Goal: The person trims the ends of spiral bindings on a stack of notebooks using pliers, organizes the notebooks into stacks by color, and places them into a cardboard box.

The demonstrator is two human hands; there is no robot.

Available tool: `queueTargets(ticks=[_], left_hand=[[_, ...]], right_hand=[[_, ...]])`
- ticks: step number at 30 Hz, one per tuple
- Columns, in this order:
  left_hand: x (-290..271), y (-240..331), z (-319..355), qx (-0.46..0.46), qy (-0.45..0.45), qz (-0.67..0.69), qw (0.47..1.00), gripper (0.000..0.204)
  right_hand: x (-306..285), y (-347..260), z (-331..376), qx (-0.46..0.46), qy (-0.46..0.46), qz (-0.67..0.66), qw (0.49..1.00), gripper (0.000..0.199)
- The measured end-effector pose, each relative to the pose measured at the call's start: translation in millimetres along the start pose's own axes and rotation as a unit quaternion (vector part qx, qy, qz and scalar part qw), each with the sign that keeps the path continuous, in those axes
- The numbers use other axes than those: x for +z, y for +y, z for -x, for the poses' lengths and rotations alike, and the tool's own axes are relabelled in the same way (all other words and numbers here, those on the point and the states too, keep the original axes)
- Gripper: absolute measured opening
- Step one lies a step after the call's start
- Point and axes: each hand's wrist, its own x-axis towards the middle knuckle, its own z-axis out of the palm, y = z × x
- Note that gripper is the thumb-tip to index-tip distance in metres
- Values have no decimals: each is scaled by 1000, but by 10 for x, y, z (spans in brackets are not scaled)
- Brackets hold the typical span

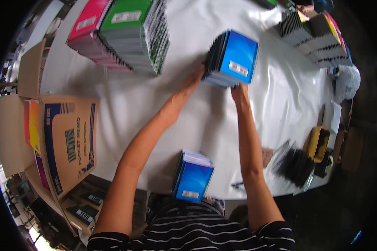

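Note:
Both arms reach forward over the table to a stack of blue spiral notebooks (241,52). My left hand (195,75) presses along the stack's left side, its fingers partly hidden and blurred. At the near right corner my right hand (239,90) grips the stack from below, with most of its fingers out of sight behind it. Between them the two hands hold the stack. A smaller stack of blue notebooks (193,180) lies close to my body at the table's near edge.
Tall stacks of pink notebooks (86,27) and green notebooks (125,19) stand at the far left. An open cardboard box (77,142) is left. More notebooks (318,39) stand far right. Black spiral wires (295,167), a yellow container (317,144) and pliers (238,186) lie right.

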Motion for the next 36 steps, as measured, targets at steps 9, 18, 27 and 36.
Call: queueTargets(ticks=[9,18,27,36], left_hand=[[-162,200,2442,-147,-35,-19,988,69],[640,414,3169,-228,-21,8,973,81],[546,618,2115,-172,57,29,983,63],[388,539,1379,-143,-36,69,987,65]], right_hand=[[-639,-536,2564,175,-30,214,960,76],[-51,-231,3674,317,-78,160,932,72],[115,-335,2465,273,-64,142,949,81],[155,-461,1786,229,-57,153,960,89]])
